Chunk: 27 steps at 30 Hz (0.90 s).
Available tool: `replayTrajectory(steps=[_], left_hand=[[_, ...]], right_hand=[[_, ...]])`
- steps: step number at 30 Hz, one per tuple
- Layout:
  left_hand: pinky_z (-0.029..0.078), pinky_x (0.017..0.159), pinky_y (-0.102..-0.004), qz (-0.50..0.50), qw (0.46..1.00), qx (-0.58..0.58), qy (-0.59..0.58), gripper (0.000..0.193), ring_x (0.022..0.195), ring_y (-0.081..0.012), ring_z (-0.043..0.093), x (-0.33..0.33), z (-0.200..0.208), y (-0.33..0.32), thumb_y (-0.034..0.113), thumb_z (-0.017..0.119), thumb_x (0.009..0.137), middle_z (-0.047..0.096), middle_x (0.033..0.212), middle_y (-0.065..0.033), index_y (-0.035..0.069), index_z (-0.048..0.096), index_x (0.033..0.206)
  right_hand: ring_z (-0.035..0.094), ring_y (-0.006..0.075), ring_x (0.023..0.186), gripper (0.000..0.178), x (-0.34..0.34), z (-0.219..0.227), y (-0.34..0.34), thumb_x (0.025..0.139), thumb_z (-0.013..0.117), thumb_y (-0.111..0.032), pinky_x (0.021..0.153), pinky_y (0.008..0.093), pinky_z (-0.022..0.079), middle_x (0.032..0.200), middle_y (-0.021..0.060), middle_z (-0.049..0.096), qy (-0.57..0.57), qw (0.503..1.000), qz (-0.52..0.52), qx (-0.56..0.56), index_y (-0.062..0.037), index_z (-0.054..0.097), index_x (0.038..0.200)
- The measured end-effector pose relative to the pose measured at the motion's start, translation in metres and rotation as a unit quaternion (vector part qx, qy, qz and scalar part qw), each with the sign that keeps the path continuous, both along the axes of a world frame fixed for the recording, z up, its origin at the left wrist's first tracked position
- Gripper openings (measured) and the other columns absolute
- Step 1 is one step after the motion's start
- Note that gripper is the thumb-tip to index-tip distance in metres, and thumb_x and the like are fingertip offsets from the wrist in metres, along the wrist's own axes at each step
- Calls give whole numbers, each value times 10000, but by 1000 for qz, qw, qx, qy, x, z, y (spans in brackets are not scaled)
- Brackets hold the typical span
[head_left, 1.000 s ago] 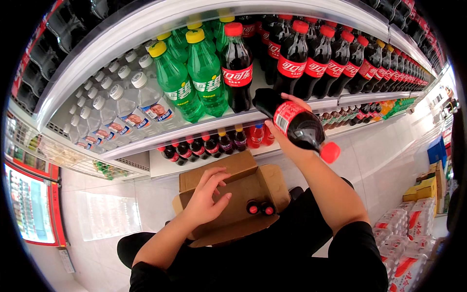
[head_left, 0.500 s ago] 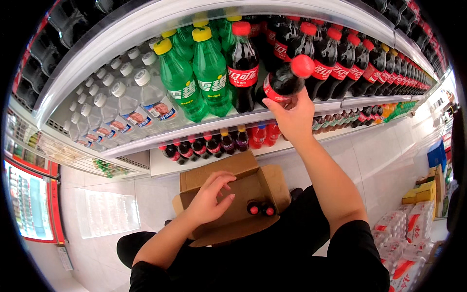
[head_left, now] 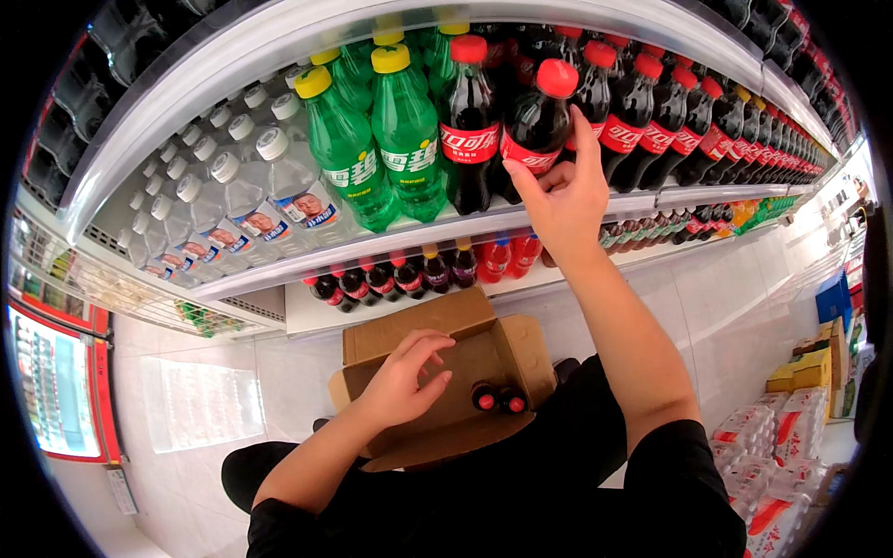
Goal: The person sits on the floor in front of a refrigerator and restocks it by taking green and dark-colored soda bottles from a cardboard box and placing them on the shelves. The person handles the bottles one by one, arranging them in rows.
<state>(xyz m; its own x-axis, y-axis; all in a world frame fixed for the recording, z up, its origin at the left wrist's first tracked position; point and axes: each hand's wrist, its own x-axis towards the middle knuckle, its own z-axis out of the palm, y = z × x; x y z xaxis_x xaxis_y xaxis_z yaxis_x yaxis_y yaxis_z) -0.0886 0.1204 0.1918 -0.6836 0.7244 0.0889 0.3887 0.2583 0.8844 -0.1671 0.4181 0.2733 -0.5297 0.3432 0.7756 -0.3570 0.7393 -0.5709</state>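
Note:
My right hand (head_left: 569, 205) reaches to the shelf and holds a cola bottle (head_left: 538, 126) with a red cap and red label. The thumb lies along the near side of the label and the forefinger stretches up the bottle's right side. The bottle stands nearly upright at the front, between a neighbouring cola bottle (head_left: 468, 130) and the row to its right. Its base is hidden by the hand. Over an open cardboard box (head_left: 400, 327), my left hand (head_left: 406, 379) hovers with fingers loosely apart and nothing in it. Two red-capped dark bottles (head_left: 485, 399) stand inside the box.
Green bottles (head_left: 406, 130) with yellow caps and clear water bottles (head_left: 296, 191) fill the shelf's left part. Above runs the upper shelf edge (head_left: 316, 39); smaller bottles (head_left: 407, 275) stand below. Wrapped packs (head_left: 798, 428) are stacked at lower right, a red-framed cooler (head_left: 104, 400) at left.
The bottle in my right hand has moved left and slightly up, and has gone from tilted to nearly upright. My forefinger has straightened along it. The left hand has barely moved.

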Motion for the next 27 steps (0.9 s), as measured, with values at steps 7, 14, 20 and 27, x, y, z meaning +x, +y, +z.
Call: replayTrajectory(steps=[7,14,20,27], left_hand=[[569,736,-297,-3,1000,-2,2,447,1007,-197,662,2,0,3,16,716,914,566,1356,-129,58,592,1341],[571,746,-303,-9,1000,-11,-5,447,1011,-200,665,2,-2,4,20,717,914,562,1376,-137,62,593,1341],[572,756,-305,-15,1000,-16,-8,447,1008,-205,665,2,-2,4,25,719,916,561,1379,-134,62,592,1343],[569,798,-317,-13,1000,-20,-2,460,1010,-214,676,0,-3,0,-8,712,901,559,1389,-153,51,598,1342]], right_hand=[[714,331,1054,936,-13,8,8,802,910,-280,794,352,606,1405,222,600,129,954,-115,245,63,414,1519],[612,403,1265,905,-11,13,3,824,889,-281,978,406,563,1471,241,548,79,972,-94,201,57,413,1515],[644,374,1215,838,-21,12,1,811,862,-238,914,384,599,1457,208,565,103,961,-135,218,-2,461,1508],[654,347,1134,679,-11,-10,-9,867,773,-98,816,385,604,1400,195,574,15,986,-61,152,-41,485,1479]])
